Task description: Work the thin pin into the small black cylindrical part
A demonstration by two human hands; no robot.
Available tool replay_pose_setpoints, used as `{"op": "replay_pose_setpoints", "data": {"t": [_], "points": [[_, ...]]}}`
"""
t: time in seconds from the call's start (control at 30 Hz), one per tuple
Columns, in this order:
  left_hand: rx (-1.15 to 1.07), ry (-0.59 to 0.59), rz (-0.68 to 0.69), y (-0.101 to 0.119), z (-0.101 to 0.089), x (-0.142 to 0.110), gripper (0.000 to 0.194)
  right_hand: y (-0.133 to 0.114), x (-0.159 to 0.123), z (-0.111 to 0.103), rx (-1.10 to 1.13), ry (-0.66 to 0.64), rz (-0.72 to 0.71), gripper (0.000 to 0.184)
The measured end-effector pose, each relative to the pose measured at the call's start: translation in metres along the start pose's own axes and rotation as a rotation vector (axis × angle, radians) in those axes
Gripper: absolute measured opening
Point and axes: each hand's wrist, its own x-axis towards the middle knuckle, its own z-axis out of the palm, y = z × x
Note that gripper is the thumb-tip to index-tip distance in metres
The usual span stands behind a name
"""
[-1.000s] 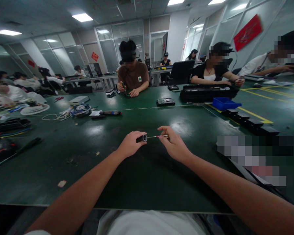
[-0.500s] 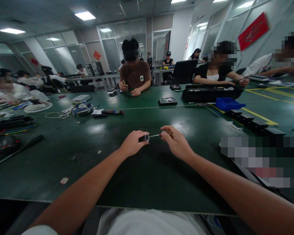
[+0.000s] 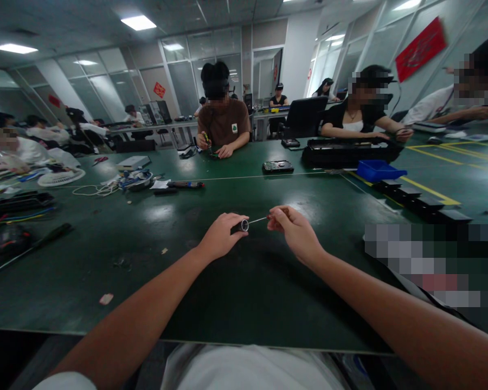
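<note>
My left hand [image 3: 220, 236] is closed around a short black cylinder [image 3: 244, 225] with a round, pale-rimmed open end that faces right and toward me. Fingers and thumb pinch it from both sides, hiding most of its body. My right hand [image 3: 293, 230] is closed around the handle of a thin screwdriver [image 3: 259, 220]. Its metal shaft points left, with the tip at the cylinder's open end. Whether the tip is inside or only at the rim, I cannot tell. Both hands are just above the green table [image 3: 260, 303].
A long dark tool [image 3: 183, 184] and a bundle of cables and parts [image 3: 134, 180] lie beyond my left hand. Farther off are a black device [image 3: 277, 167], a blue bin [image 3: 378, 170] and a row of black blocks [image 3: 418, 199]. Co-workers sit across the table.
My right hand has shifted slightly, its fingers curling differently on the handle, and the screwdriver's shaft tilts a little more. The left hand keeps the cylinder in nearly the same place.
</note>
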Motion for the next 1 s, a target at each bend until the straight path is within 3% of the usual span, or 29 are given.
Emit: {"op": "replay_pose_setpoints", "data": {"t": [0.1,0.2,0.53,0.77,1.0], "points": [[0.034,0.02,0.054,-0.003,0.001,0.001,0.039,0.005,0.006,-0.002,0.25,0.044,0.211,0.026],[0.035,-0.012,0.027,-0.006,0.003,0.003,0.038,0.008,0.009,-0.003,0.266,0.094,0.238,0.025],[-0.028,-0.058,-0.079,-0.003,0.003,-0.001,0.043,0.004,0.004,-0.003,-0.008,0.139,0.011,0.022],[-0.115,-0.079,-0.2,-0.001,0.008,0.005,0.037,-0.004,0.001,-0.008,-0.182,0.183,-0.169,0.022],[0.041,-0.241,-0.098,0.012,0.017,0.026,0.035,-0.013,-0.005,-0.007,-0.248,0.203,-0.231,0.018]]}}
